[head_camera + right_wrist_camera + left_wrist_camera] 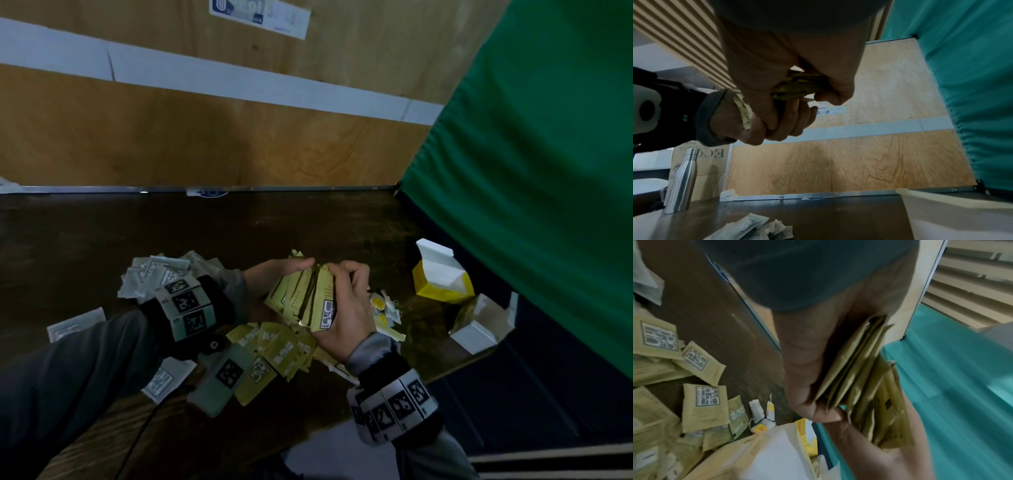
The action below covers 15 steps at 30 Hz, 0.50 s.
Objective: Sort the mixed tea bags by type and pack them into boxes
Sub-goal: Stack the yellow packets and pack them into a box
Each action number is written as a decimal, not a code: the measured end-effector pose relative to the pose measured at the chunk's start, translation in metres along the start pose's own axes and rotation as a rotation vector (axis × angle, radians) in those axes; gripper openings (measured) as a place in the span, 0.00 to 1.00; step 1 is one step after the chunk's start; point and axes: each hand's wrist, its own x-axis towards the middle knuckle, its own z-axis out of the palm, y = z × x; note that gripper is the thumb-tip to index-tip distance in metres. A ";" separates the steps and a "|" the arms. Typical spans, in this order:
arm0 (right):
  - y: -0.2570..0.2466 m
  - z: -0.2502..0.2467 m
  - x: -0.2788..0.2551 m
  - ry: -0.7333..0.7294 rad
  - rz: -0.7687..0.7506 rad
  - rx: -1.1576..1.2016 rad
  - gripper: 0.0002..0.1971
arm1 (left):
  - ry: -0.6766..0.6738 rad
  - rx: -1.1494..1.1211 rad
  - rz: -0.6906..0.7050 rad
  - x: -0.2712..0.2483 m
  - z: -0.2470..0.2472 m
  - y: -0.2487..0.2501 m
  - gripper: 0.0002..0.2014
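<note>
Both hands hold one thick stack of yellow-green tea sachets (308,298) above the dark table (239,226). My left hand (281,270) supports the stack from the left with the fingers along its top edge. My right hand (346,291) grips it from the right. The left wrist view shows the sachet stack (865,386) pressed into the left palm. In the right wrist view my right hand (795,94) is curled round it. More yellow-green sachets (274,353) lie loose below the hands. Grey-white sachets (157,274) are piled to the left. An open yellow box (442,281) stands at the right.
A second open box (479,329) sits near the table's right edge. A few unwrapped tea bags with yellow tags (383,308) lie beside my right hand. A green curtain (548,171) bounds the right, a plywood wall (239,137) the back. A steel bottle (682,183) stands far left.
</note>
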 end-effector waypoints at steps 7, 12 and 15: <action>0.007 -0.002 0.000 -0.059 0.183 0.197 0.39 | 0.088 0.116 0.210 0.005 0.004 -0.003 0.21; -0.002 -0.006 0.001 -0.095 0.389 0.721 0.26 | 0.040 0.280 0.461 0.013 -0.002 -0.014 0.42; -0.005 -0.004 0.005 -0.096 0.353 0.788 0.23 | 0.040 0.259 0.440 0.021 -0.006 -0.017 0.43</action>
